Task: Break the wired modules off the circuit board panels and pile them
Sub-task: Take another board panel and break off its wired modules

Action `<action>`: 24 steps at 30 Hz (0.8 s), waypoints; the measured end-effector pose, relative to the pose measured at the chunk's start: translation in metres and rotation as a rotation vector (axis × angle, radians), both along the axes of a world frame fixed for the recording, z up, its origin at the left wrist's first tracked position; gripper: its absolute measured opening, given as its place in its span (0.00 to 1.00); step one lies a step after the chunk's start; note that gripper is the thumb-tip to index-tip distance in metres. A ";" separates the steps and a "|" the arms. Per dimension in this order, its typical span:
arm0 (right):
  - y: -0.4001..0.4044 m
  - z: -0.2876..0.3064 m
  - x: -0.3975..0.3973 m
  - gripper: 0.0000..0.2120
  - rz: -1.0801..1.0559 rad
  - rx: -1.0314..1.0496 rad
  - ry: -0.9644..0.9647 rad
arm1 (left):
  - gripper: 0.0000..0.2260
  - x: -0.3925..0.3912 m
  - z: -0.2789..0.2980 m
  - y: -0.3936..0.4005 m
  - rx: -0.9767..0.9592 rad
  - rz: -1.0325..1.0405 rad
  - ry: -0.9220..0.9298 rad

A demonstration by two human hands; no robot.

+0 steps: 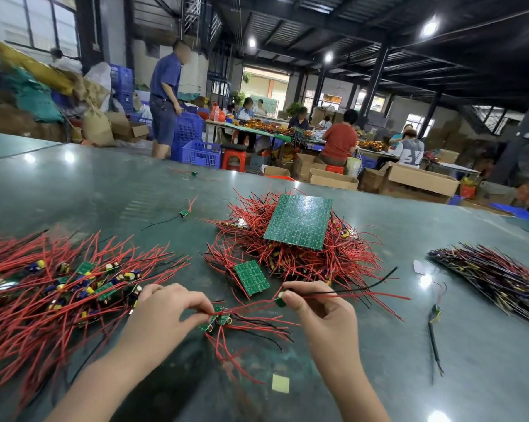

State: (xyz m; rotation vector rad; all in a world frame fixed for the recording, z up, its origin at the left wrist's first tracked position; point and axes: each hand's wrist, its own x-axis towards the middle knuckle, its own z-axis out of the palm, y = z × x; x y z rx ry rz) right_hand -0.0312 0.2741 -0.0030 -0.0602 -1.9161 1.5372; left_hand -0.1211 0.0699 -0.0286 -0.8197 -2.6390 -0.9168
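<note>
Left hand (168, 306): thumb and forefinger pinch a small strip of green modules (217, 316) near the near edge of the table (485, 345), just off its middle. Red and black leads fan from the strip toward the near edge and to the right.

Right hand (315, 312): fingers curled, pinching a single module (280, 300) at its tip; its black and red wires (348, 292) trail out to the right. The single module sits apart from the strip, a short gap between them.

Pile of separated modules (74, 287), red leads, yellow and blue components, lies at the left edge of the table, just beside the left hand.

Small panel piece (251, 278), green face up, lies beyond the hands, at the near side of a heap of unbroken wired panels (287, 254) mid-table. A full panel (299, 222) rests tilted on top of that heap.

Dark-wired bundle (501, 284) lies at the right edge. Yellow square of paper (280, 383) sits close to the near edge between the forearms. Two stray modules (184, 212) lie toward the far side.
</note>
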 end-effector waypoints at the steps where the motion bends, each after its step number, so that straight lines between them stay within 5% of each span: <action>1: 0.000 0.000 0.000 0.07 0.001 0.001 0.007 | 0.07 -0.001 -0.001 0.001 -0.022 0.016 0.025; 7: -0.004 -0.001 -0.001 0.08 -0.003 0.042 0.026 | 0.08 -0.002 -0.008 0.001 -0.025 0.188 0.157; 13: -0.025 -0.014 0.000 0.05 -0.112 0.281 0.290 | 0.12 -0.005 -0.012 0.006 -0.116 0.351 0.049; 24: -0.014 -0.008 -0.006 0.10 -0.137 0.053 0.121 | 0.05 -0.015 -0.018 -0.005 -0.147 0.389 0.025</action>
